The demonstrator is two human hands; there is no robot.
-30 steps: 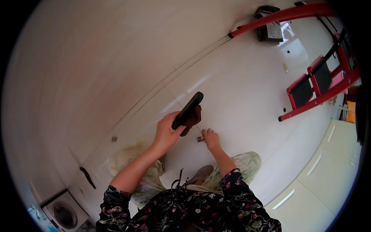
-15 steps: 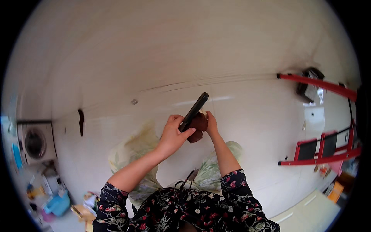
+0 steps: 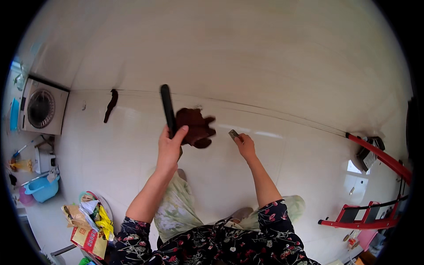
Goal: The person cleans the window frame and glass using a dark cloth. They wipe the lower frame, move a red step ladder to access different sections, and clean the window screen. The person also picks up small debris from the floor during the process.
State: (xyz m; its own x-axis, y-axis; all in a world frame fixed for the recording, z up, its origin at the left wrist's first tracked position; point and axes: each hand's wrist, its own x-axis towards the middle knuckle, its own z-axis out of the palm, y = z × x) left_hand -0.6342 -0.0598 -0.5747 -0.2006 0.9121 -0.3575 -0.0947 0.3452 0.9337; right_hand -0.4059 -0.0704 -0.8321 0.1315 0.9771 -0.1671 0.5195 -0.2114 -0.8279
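My left hand (image 3: 170, 143) is closed round a long black bar-shaped thing (image 3: 167, 104) that points up and away. Under the same thumb is a soft-looking dark brown piece (image 3: 191, 126) with short stubs on its right side; its kind I cannot make out. To the right and apart from it, my right hand (image 3: 245, 145) pinches a small, flat, greyish piece (image 3: 233, 134) between thumb and fingers. Both hands are held out above the pale floor, in front of my knees.
A dark brown strip (image 3: 111, 106) lies on the floor at left, beyond which stands a washing machine (image 3: 43, 106). Blue basin (image 3: 43, 189) and a heap of bags and cartons (image 3: 95, 221) are at lower left. A red-framed stepladder (image 3: 380, 154) lies along the right side.
My hands have separated: the left has moved left with the black bar and brown piece, and the right has drawn away with the small greyish piece. The view has turned toward the left.
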